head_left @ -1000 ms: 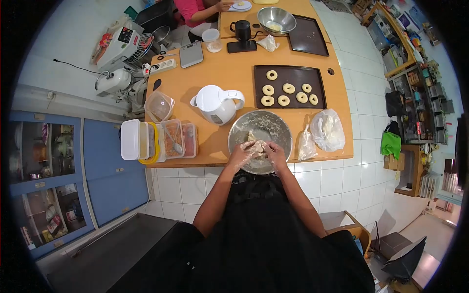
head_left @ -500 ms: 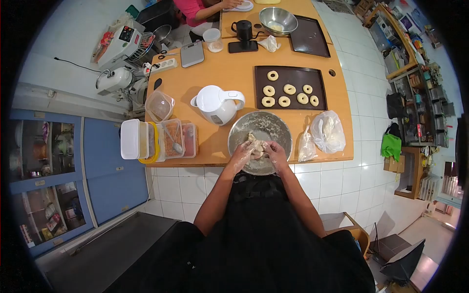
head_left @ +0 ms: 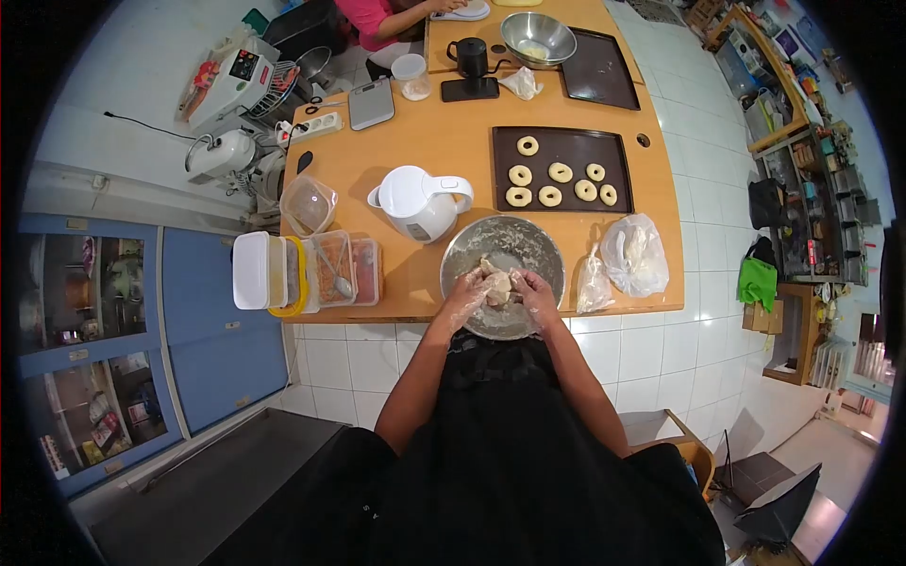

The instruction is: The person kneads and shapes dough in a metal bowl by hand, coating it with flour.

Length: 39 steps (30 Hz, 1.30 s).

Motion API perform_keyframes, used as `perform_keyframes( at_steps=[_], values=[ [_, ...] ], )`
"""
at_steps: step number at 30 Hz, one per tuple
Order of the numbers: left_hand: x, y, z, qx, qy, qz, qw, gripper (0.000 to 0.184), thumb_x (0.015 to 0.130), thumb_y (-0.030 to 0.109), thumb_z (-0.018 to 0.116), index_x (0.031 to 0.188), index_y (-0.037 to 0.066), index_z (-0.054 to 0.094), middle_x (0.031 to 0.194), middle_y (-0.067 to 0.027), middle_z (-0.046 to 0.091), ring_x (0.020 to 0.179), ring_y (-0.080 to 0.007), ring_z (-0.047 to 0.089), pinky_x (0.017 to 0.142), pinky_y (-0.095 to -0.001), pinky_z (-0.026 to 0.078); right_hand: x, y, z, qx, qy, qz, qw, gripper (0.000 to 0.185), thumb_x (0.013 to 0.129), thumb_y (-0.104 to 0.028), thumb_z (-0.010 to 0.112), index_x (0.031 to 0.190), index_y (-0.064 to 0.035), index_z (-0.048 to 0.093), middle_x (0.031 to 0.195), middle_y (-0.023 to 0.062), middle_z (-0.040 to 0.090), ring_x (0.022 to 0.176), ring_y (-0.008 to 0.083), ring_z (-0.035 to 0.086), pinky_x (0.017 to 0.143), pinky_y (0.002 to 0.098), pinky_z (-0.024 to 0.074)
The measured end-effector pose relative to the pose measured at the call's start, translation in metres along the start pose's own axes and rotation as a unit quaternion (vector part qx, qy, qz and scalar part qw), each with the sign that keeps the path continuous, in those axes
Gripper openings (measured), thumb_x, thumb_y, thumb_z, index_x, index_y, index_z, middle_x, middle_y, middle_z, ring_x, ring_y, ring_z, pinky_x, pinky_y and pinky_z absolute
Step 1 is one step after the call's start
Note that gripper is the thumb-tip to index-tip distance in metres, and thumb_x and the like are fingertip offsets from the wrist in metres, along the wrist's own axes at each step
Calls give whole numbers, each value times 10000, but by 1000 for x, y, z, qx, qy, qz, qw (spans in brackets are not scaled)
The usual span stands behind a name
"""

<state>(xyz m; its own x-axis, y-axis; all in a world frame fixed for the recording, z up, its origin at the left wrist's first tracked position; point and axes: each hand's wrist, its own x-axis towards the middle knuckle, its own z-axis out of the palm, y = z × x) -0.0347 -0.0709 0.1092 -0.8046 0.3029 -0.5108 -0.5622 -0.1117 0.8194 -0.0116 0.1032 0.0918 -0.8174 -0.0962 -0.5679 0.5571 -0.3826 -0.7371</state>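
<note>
A lump of dough (head_left: 498,286) is held between my two hands, over a metal mixing bowl (head_left: 540,247) whose inside is smeared with dough and flour. My left hand (head_left: 463,297) grips the lump from the left, its fingers curled and floury. From the other side my right hand (head_left: 536,297) closes on the same dough with bent fingers. The bowl sits at the table's near edge, against my dark apron. Beyond it lies a dark baking tray (head_left: 566,143) with several ring-shaped dough pieces (head_left: 560,173).
To the left stand a white electric kettle (head_left: 415,203) and plastic containers (head_left: 261,271), one with a spoon. Plastic bags (head_left: 634,255) lie right of the bowl. Farther back are a kitchen scale (head_left: 371,104), a black kettle (head_left: 469,58), another steel bowl (head_left: 538,40) and a person's pink sleeve (head_left: 375,24).
The dough between my hands has been turned and looks more gathered. My fingers have shifted slightly on it. Everything else on the table stays put.
</note>
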Motion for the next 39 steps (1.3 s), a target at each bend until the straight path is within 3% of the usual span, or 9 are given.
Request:
perform_keyframes(
  at_steps=[4, 6, 10, 16, 28, 31, 34, 39],
  values=[
    [14, -17, -4, 69, 14, 63, 996, 262, 889, 34, 606, 1147, -6, 626, 1023, -48, 663, 888, -114, 619, 712, -238, 519, 8, 12, -2, -68, -9, -56, 996, 241, 939, -142, 602, 1156, -38, 626, 1099, 36, 646, 920, 106, 605, 773, 258, 484],
    [14, -19, -3, 54, 17, 36, 998, 282, 899, 39, 606, 1179, 3, 613, 1038, -48, 658, 914, -112, 614, 738, -244, 522, 14, 23, -7, -92, -24, -100, 990, 256, 927, -111, 610, 1169, -30, 621, 1115, 40, 646, 922, 101, 604, 770, 255, 483],
    [5, -16, 1, -41, 17, 4, 999, 284, 909, 63, 610, 1186, 3, 610, 1037, -43, 657, 892, -100, 608, 709, -225, 508, 19, 29, -17, -53, -21, -30, 998, 255, 922, -68, 599, 1171, -18, 617, 1116, 41, 647, 945, 95, 600, 797, 249, 481],
    [-3, -2, 8, -29, 75, -15, 997, 283, 943, 152, 588, 1184, 3, 601, 1049, -14, 633, 874, -67, 564, 680, -221, 445, 11, 20, -7, 5, -17, -26, 1000, 258, 933, -82, 592, 1184, -26, 606, 1057, 37, 667, 905, 103, 615, 808, 253, 486],
    [-1, -22, -9, -53, -20, -22, 998, 336, 971, 218, 551, 1247, 26, 540, 1116, -13, 605, 943, -83, 568, 729, -241, 461, 11, 20, -9, -51, -29, -23, 998, 247, 934, -155, 619, 1154, -42, 616, 999, 18, 666, 853, 96, 607, 738, 257, 484],
    [-7, -12, -12, -146, -51, -59, 986, 350, 963, 209, 563, 1256, 21, 527, 1143, -28, 599, 974, -86, 573, 737, -242, 472, 2, 15, -2, -26, -29, -8, 999, 239, 940, -170, 612, 1145, -46, 615, 998, 17, 661, 844, 94, 602, 738, 252, 476],
    [-3, -21, -14, 7, -52, -19, 998, 320, 946, 177, 581, 1221, 17, 555, 1113, -29, 619, 938, -85, 582, 720, -243, 473, 1, 15, -1, -35, -34, -8, 999, 238, 950, -182, 598, 1145, -46, 611, 1005, 18, 656, 859, 96, 600, 752, 254, 474],
    [-3, -19, -10, 81, -18, -10, 997, 232, 919, 133, 600, 1115, 9, 620, 1011, -20, 654, 846, -88, 593, 677, -240, 467, 5, 27, -8, -66, -38, -42, 996, 233, 963, -181, 573, 1151, -46, 605, 1008, 20, 654, 882, 102, 599, 756, 262, 475]
  ],
)
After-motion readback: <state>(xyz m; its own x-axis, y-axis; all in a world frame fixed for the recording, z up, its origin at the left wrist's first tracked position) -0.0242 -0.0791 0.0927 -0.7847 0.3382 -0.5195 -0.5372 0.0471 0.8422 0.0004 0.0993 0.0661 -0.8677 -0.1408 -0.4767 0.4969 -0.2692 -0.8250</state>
